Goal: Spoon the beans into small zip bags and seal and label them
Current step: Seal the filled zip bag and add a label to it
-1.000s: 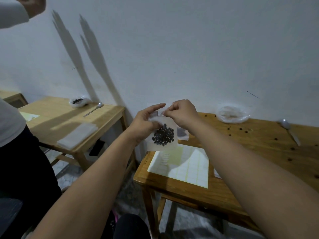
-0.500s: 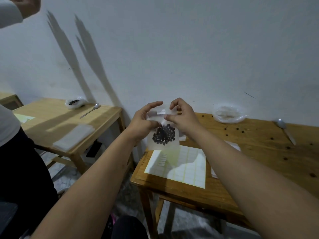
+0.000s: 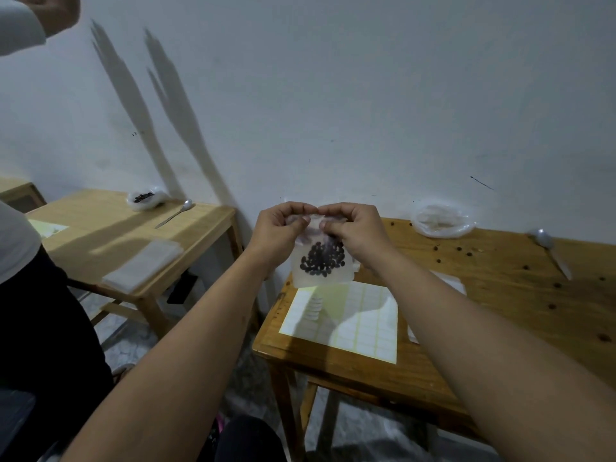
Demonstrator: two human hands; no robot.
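A small clear zip bag point(image 3: 321, 265) with a cluster of dark beans in it hangs in the air above the left end of my wooden table point(image 3: 500, 301). My left hand point(image 3: 278, 233) and my right hand point(image 3: 355, 230) both pinch its top edge, fingertips meeting at the middle. A sheet of white labels point(image 3: 353, 321) lies flat on the table just under the bag. A metal spoon point(image 3: 550, 248) lies at the far right by the wall. Loose beans point(image 3: 461, 250) are scattered over the tabletop.
A crumpled clear plastic bag point(image 3: 440, 220) sits at the back by the wall. Left of a gap stands a second table point(image 3: 110, 248) with a bean bag point(image 3: 146, 198), a spoon point(image 3: 175, 213) and stacked zip bags point(image 3: 143, 265). Another person point(image 3: 30, 295) is at the far left.
My hands have drawn closer together along the bag's top edge, and my left fingers, spread before, now curl onto it. The bag stays at about the same height.
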